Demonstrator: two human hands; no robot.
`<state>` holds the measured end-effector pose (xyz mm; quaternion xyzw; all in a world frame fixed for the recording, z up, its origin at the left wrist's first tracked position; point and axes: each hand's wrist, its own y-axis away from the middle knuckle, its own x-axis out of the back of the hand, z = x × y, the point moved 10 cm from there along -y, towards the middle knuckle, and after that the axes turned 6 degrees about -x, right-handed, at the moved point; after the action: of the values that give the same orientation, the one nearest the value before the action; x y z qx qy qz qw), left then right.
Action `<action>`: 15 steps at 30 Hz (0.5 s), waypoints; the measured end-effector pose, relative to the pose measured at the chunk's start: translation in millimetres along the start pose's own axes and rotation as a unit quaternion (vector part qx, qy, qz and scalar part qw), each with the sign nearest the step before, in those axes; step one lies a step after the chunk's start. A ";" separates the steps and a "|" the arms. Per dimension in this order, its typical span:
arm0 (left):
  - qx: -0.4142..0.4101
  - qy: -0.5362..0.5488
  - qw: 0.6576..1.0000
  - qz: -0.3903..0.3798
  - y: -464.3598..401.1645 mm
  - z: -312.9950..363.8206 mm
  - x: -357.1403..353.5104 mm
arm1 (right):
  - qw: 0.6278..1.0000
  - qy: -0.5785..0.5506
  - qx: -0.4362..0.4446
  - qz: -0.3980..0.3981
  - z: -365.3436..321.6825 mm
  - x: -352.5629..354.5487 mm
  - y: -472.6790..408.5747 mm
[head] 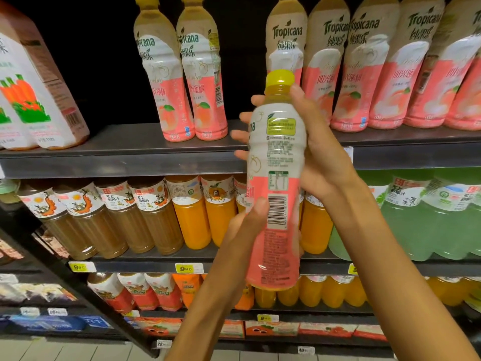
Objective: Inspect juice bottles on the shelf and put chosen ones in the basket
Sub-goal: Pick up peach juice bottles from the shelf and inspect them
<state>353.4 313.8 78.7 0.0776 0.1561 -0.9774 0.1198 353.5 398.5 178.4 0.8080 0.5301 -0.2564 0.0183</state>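
Observation:
A pink-and-white peach juice bottle [276, 183] with a yellow cap is held upright in front of the shelves, its barcode and printed back label turned toward me. My right hand [320, 149] grips its upper half from the right, fingers wrapped behind it and showing at its left edge. My left hand [247, 222] holds the lower half from the left, thumb pressed beside the barcode. More bottles of the same juice [200, 82] stand on the upper shelf [125, 152] behind. No basket is in view.
A carrot juice carton pack [33, 95] sits at the upper left. The shelf below holds brown, orange [192, 214] and pale green bottles [426, 220]. Lower shelves carry small bottles and cartons with yellow price tags [184, 268]. A dark gap lies between the upper bottles.

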 end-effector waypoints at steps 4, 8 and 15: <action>0.021 0.002 1.000 -0.012 -0.5 -5.6 -6.1 | 1.000 -0.024 0.008 0.007 1.6 0.4 -0.2; 0.027 -0.040 0.999 0.008 -1.3 -5.2 2.1 | 0.998 0.031 0.028 0.045 -5.6 8.8 2.1; 0.063 -0.043 0.997 0.030 -0.6 -11.3 2.7 | 0.990 0.121 0.011 0.067 -9.6 15.4 0.6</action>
<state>351.9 317.5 67.8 0.0479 0.0867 -0.9836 0.1507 362.5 414.2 180.0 0.8668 0.4707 -0.1605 -0.0379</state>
